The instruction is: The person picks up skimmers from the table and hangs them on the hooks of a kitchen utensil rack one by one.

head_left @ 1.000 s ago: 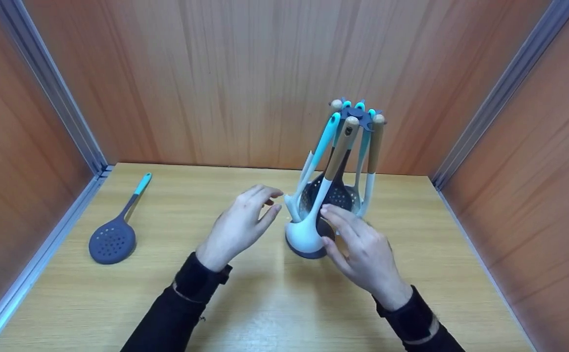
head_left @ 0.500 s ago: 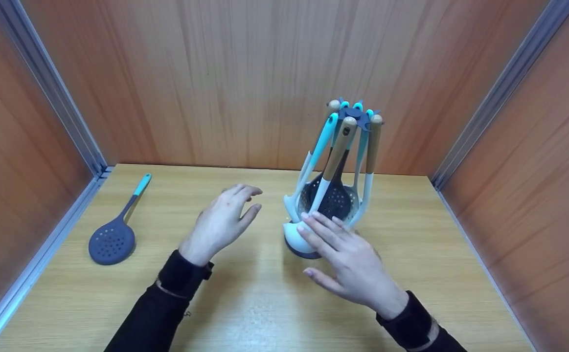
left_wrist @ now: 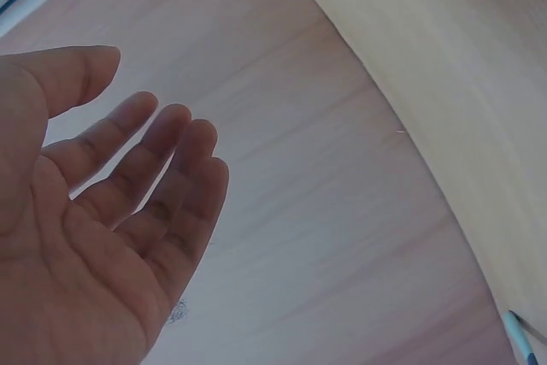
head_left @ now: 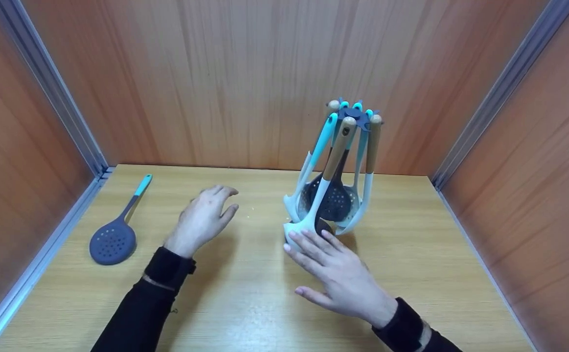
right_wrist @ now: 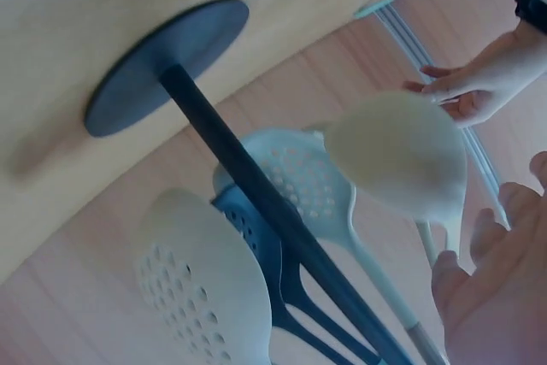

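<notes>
A dark blue utensil stand (head_left: 355,116) with several kitchen utensils hung round it stands right of centre. At its front hangs a pale ladle (head_left: 307,221) with a wooden handle. My right hand (head_left: 345,281) is in front of the ladle, fingers spread and straight, overlapping its bowl in the head view; the right wrist view shows the ladle bowl (right_wrist: 397,156) just beyond the fingertips. My left hand (head_left: 201,220) hovers left of the stand, fingers relaxed and thumb apart, holding nothing. In the left wrist view its palm (left_wrist: 94,262) shows bare.
A dark blue perforated skimmer (head_left: 113,242) with a turquoise handle lies on the wooden table (head_left: 245,303) at left. A pale slotted spoon (right_wrist: 205,288) hangs near the stand's post (right_wrist: 239,173). Wood panels (head_left: 264,83) enclose the back and sides.
My left hand has moved left, away from the stand. The right hand has drawn down and back from the ladle, its fingers straightening. The ladle stays hanging; the stand has shifted very slightly left.
</notes>
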Tool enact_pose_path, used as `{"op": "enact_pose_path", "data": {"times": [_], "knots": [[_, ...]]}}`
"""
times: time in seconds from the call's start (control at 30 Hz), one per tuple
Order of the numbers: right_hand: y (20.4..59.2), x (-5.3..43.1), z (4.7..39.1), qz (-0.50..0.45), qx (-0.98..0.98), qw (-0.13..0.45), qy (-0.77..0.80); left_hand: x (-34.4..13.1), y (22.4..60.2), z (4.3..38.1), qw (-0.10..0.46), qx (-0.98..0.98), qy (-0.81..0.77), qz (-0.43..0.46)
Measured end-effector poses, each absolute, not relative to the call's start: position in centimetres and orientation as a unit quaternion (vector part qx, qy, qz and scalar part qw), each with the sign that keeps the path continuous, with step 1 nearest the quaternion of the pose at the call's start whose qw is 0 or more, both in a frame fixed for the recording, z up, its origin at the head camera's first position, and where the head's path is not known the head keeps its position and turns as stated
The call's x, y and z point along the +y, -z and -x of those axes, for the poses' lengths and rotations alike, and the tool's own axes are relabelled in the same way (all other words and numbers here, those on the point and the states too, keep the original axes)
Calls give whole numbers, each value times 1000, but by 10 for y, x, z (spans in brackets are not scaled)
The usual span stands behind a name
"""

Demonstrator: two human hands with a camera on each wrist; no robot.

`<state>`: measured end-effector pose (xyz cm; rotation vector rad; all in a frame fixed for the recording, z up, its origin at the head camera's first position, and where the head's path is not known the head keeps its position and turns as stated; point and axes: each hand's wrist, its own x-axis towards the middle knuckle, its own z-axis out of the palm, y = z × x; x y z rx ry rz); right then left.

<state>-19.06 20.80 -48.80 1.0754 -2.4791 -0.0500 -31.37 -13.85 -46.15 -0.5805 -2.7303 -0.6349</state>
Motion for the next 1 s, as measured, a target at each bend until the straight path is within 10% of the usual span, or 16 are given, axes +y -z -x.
{"op": "enact_pose_path", "data": {"times": [1.0], "knots": [[530,196,178,-414,-890,188,23,-233,492,347,40,-984,157,76]]}}
